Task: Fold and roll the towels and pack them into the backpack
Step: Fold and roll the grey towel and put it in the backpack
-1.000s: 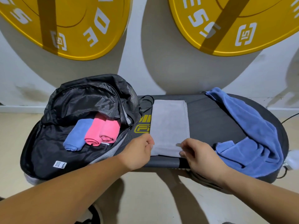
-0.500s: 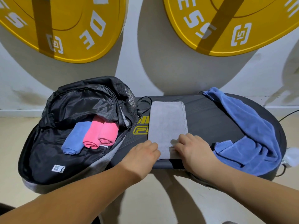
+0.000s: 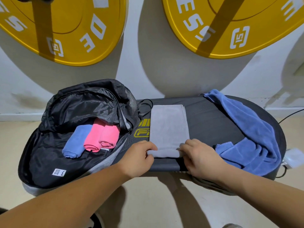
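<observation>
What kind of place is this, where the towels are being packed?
Probably a gym or fitness room: big yellow weight plates stand before the wall, and the grey towel lies on a dark oval exercise platform with a yellow logo, beside the backpack.

Head camera looks forward and down, close.

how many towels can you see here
5. In the backpack: blue roll, pink roll, second pink roll. On the board: grey towel in the middle, loose blue towel at right. Others may hide under the backpack's flap.
</observation>
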Motion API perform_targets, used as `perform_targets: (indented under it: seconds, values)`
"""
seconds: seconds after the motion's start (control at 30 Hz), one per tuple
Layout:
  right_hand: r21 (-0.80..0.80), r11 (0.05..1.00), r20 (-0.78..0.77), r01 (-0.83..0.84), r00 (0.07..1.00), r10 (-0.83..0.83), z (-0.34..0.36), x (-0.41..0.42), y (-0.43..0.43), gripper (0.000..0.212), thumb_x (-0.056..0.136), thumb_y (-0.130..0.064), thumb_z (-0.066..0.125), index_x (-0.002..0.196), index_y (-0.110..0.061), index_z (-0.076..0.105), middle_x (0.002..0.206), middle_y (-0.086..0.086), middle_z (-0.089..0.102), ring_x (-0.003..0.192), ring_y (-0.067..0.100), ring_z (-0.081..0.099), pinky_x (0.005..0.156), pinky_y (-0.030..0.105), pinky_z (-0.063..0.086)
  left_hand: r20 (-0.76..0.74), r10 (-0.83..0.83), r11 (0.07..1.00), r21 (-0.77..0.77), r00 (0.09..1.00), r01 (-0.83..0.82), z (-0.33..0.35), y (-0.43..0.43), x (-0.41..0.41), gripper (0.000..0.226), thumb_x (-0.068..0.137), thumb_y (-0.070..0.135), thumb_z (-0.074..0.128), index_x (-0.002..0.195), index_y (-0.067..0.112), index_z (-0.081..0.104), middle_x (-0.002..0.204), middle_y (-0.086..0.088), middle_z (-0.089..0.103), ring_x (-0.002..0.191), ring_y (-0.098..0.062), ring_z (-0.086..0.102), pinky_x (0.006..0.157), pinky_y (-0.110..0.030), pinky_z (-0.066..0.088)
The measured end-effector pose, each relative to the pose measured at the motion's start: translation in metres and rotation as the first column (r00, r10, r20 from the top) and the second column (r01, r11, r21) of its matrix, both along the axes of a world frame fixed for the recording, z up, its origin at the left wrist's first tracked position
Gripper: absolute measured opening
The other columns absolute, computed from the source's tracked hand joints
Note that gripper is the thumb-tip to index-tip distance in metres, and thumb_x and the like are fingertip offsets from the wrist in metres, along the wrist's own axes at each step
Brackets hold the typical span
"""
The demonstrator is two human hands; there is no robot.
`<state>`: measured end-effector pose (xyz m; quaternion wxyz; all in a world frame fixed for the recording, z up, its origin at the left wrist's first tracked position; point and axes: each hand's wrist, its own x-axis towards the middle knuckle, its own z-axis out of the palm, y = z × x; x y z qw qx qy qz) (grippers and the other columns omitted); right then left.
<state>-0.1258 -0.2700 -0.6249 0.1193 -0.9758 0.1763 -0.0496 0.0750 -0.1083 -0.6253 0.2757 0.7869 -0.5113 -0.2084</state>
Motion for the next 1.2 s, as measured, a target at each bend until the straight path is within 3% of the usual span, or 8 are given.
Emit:
perform_targets:
  seconds: [0.13,0.33,0.47,0.6,0.73,0.97,1.1,1.2]
  values:
    - [0.520,0.796,-0.113,0.310,0.948,-0.296,0.015,0.005,-0.016,0.011,0.090,-0.026,0.067,0.080,-0.026,0.062,0.084,-0.020,0.067,0.075,-0.003,0.062,0.063,0.009,0.042,-0.351,0.228,0.972,0.134,0.908,-0.192,-0.001,-0.001,0.001,0.026,0.089,0.009,0.055,0.105,0.021,0.073,0.067,0.006,0.057,0.058,-0.004,0.049,0.060,-0.015,0.042]
    - [0.705,0.513,-0.205,0.490,0.833,-0.514,0.008,0.016,-0.017,0.011,0.083,-0.023,0.075,0.078,-0.016,0.069,0.064,-0.005,0.068,0.055,0.011,0.059,0.055,0.026,0.049,-0.286,0.345,0.936,0.168,0.894,-0.308,-0.003,-0.007,-0.001,0.006,0.086,0.021,0.060,0.088,0.025,0.064,0.068,0.004,0.060,0.060,-0.012,0.054,0.061,-0.028,0.047]
    - [0.546,0.683,-0.165,0.485,0.862,-0.480,0.005,0.019,-0.016,0.010,0.084,-0.029,0.071,0.084,-0.022,0.064,0.081,-0.005,0.064,0.068,0.013,0.060,0.064,0.028,0.050,0.131,0.157,0.988,-0.034,0.979,-0.154,-0.005,-0.006,0.007,0.010,0.086,0.018,0.068,0.088,0.018,0.058,0.082,0.004,0.055,0.075,-0.016,0.053,0.072,-0.035,0.048]
    - [-0.060,0.990,0.122,0.131,0.985,-0.123,-0.001,0.017,-0.011,0.013,0.076,-0.017,0.071,0.084,-0.024,0.064,0.085,-0.003,0.050,0.073,0.023,0.053,0.052,0.034,0.045,0.502,-0.248,0.958,0.002,0.829,0.286,-0.008,-0.001,0.006,0.014,0.085,0.006,0.055,0.091,0.015,0.063,0.095,0.000,0.056,0.092,-0.024,0.052,0.070,-0.043,0.052]
    - [-0.280,0.951,0.104,-0.128,0.981,0.162,-0.004,0.008,0.001,0.010,0.071,-0.020,0.066,0.070,-0.016,0.056,0.077,0.002,0.050,0.066,0.024,0.045,0.053,0.036,0.039,0.546,-0.304,0.946,0.077,0.781,0.314,-0.006,0.007,0.000,0.024,0.089,0.025,0.050,0.107,0.015,0.062,0.110,0.001,0.055,0.104,-0.022,0.050,0.073,-0.038,0.054]
    - [-0.272,0.959,0.048,-0.079,0.994,0.096,-0.009,0.007,-0.003,0.019,0.065,-0.010,0.074,0.079,-0.013,0.062,0.079,0.004,0.055,0.067,0.025,0.050,0.054,0.036,0.044,0.473,-0.246,0.969,0.120,0.846,0.214,-0.003,0.001,0.003,0.023,0.094,0.020,0.048,0.113,0.017,0.061,0.106,0.001,0.053,0.104,-0.023,0.047,0.079,-0.045,0.052]
    - [0.147,0.985,-0.021,0.091,0.996,-0.089,0.004,0.012,-0.011,0.013,0.090,-0.028,0.059,0.098,-0.019,0.064,0.098,-0.006,0.063,0.091,0.021,0.062,0.077,0.032,0.052,0.142,-0.049,0.998,0.056,0.989,0.042,0.003,-0.001,0.004,0.027,0.093,0.019,0.052,0.116,0.021,0.067,0.090,0.002,0.059,0.084,-0.015,0.052,0.078,-0.032,0.046]
    - [0.551,0.760,-0.127,0.344,0.935,-0.331,0.018,0.015,-0.018,0.011,0.088,-0.030,0.071,0.088,-0.021,0.066,0.087,-0.016,0.069,0.076,0.002,0.064,0.068,0.011,0.047,-0.162,0.130,0.988,0.107,0.978,-0.114,0.006,-0.002,0.003,0.019,0.092,0.020,0.050,0.100,0.025,0.067,0.066,0.008,0.055,0.059,-0.008,0.046,0.061,-0.028,0.040]
